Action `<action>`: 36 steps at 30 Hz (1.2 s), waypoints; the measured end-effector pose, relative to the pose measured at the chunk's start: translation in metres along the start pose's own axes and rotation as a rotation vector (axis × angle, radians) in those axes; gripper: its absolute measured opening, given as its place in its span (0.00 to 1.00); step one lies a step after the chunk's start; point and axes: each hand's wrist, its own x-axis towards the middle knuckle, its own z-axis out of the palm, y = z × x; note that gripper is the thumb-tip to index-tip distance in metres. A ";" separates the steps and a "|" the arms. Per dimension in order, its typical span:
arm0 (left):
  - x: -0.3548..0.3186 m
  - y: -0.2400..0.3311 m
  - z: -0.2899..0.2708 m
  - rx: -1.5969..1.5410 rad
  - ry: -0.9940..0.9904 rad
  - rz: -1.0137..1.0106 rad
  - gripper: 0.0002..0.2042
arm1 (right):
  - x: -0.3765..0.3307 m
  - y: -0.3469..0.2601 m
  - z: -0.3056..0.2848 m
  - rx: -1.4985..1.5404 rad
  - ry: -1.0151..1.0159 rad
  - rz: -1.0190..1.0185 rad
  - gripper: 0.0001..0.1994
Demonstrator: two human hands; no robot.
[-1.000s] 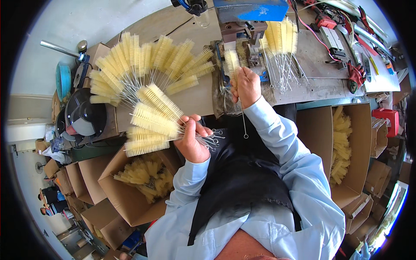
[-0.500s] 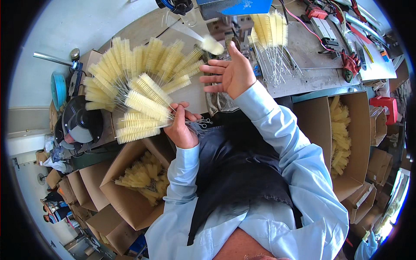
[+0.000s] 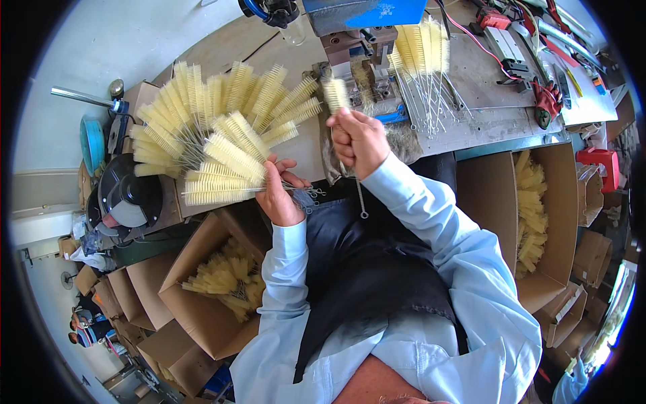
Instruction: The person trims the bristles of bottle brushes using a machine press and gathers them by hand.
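Note:
My left hand (image 3: 282, 195) is closed round the wire stems of several cream bottle brushes (image 3: 232, 158), their bristle heads pointing up and left and their looped ends sticking out to the right. In my right hand (image 3: 362, 143) is a single bottle brush (image 3: 334, 94). Its bristle head stands above my fist, and its wire stem hangs below with a loop at the end. That fist is just in front of a blue press machine (image 3: 363, 17) with metal tooling (image 3: 360, 50). A large fan of similar brushes (image 3: 222, 94) lies on the workbench (image 3: 306, 151) beyond my left hand.
More brushes (image 3: 424, 50) lie right of the press. Cardboard boxes with brushes inside stand below the bench, one left (image 3: 178, 303) and one right (image 3: 562, 222). A black round machine (image 3: 131, 192) sits at the left edge. Tools and a red glove (image 3: 545, 101) lie far right.
My right hand was open near the press beside a blurred brush; now it is closed round a brush, slightly lower. My left hand keeps its bunch in nearly the same place.

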 end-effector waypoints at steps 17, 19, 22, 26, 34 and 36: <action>0.004 -0.009 0.007 0.019 0.067 -0.006 0.11 | 0.000 -0.034 -0.044 0.013 0.103 -0.151 0.15; 0.003 -0.006 0.008 0.019 0.072 0.003 0.11 | -0.001 -0.034 -0.044 0.003 0.113 -0.156 0.15; 0.003 -0.004 0.008 0.010 0.093 -0.028 0.11 | -0.006 -0.035 -0.044 -0.038 0.082 -0.155 0.15; 0.004 -0.003 0.007 -0.001 0.089 -0.040 0.10 | -0.014 -0.038 -0.041 -0.053 0.131 -0.151 0.15; 0.002 -0.005 0.010 0.014 0.034 -0.030 0.11 | -0.007 -0.047 -0.053 0.006 0.125 -0.124 0.14; 0.000 -0.005 0.013 0.043 0.019 0.006 0.12 | -0.006 -0.050 -0.054 -0.002 0.109 -0.118 0.14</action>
